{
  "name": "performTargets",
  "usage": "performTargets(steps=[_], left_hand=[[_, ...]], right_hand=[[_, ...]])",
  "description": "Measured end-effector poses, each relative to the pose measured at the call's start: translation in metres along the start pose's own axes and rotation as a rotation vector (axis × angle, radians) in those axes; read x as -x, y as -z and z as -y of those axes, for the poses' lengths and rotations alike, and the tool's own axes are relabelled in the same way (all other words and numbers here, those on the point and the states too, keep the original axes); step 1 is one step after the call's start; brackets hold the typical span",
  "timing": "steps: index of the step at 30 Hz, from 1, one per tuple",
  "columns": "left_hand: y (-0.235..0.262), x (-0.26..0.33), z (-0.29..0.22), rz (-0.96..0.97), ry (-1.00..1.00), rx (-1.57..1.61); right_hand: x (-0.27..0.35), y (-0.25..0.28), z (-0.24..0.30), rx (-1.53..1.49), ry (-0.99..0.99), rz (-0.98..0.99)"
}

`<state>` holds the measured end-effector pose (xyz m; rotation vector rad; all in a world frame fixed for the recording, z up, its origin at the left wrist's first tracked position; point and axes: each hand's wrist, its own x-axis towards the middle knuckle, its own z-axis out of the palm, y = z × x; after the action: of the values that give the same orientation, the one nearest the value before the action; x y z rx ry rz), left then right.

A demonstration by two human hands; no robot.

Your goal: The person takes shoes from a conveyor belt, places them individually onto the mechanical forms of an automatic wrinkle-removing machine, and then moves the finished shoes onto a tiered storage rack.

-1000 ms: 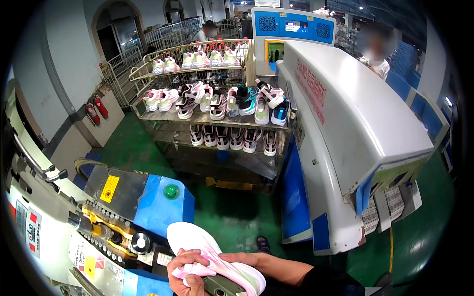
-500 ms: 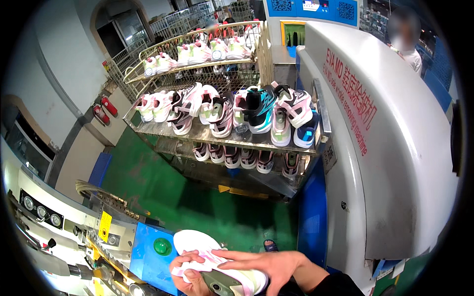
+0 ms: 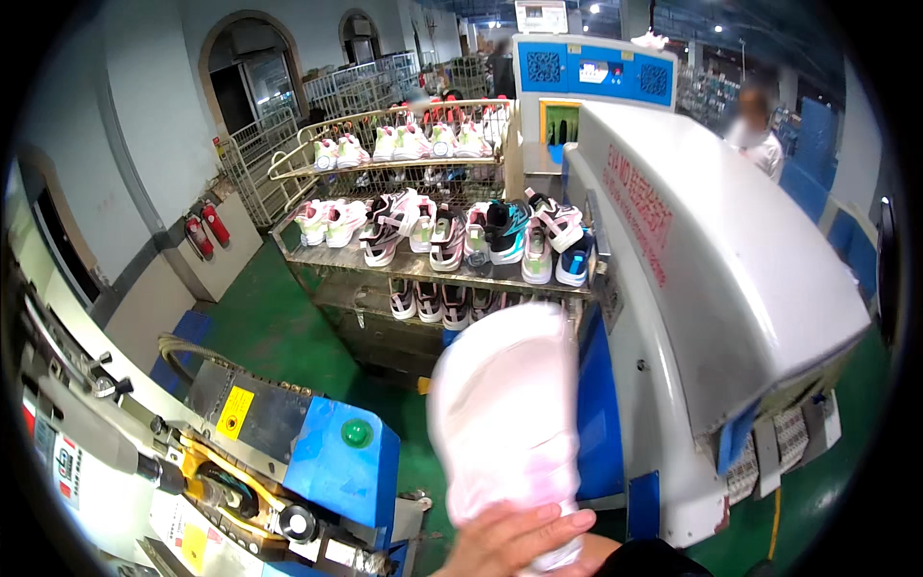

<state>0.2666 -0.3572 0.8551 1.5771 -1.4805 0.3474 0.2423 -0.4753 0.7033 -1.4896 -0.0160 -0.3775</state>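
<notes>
Shoe (image 3: 505, 413): sole facing cam, hiding part of lower rack (image 3: 336, 260).
L hand (image 3: 510, 540): fingers lying close tog., gripping shoe's near end.
R hand (image 3: 594, 553): mostly hiding; can't tell fingers.
Room: green floor (image 3: 279, 332) showing btwn blue box (image 3: 341, 462) & shoe.

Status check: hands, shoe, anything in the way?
Left hand gripping the shoe by its near end. Right hand mostly hidden, grip unclear. Shoe raised, motion-blurred. It blocks part of the rack from view.
</notes>
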Motion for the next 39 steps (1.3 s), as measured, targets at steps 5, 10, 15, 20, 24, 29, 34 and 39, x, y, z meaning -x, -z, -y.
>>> performTargets(steps=[5,10,15,20,24,29,34,39], left_hand=[[-0.027,0.074,-0.045,-0.128,0.013,0.63],[-0.029,0.125,-0.063,0.036,0.275,0.633],[-0.034,0.174,-0.071,0.012,0.747,0.535],[-0.069,0.191,-0.081,-0.255,1.144,0.664],[-0.09,0.172,-0.092,-0.305,1.174,0.528],[-0.14,0.217,-0.111,-0.428,1.106,0.409],[-0.163,0.257,-0.149,-0.475,1.061,-0.033],[-0.191,0.345,-0.25,-0.882,1.334,-0.411]], right_hand=[[0.023,0.069,0.097,0.951,0.695,-0.565],[-0.026,0.167,0.217,1.302,1.132,-1.062],[-0.037,0.317,0.286,1.305,0.628,-1.226],[-0.023,0.432,0.233,1.174,0.213,-0.899],[-0.038,0.38,0.246,1.345,0.356,-0.705],[-0.001,0.15,0.14,1.072,0.755,-0.086],[0.131,-0.013,0.056,0.443,-0.091,0.818],[0.225,-0.103,0.069,0.519,0.296,1.656]])
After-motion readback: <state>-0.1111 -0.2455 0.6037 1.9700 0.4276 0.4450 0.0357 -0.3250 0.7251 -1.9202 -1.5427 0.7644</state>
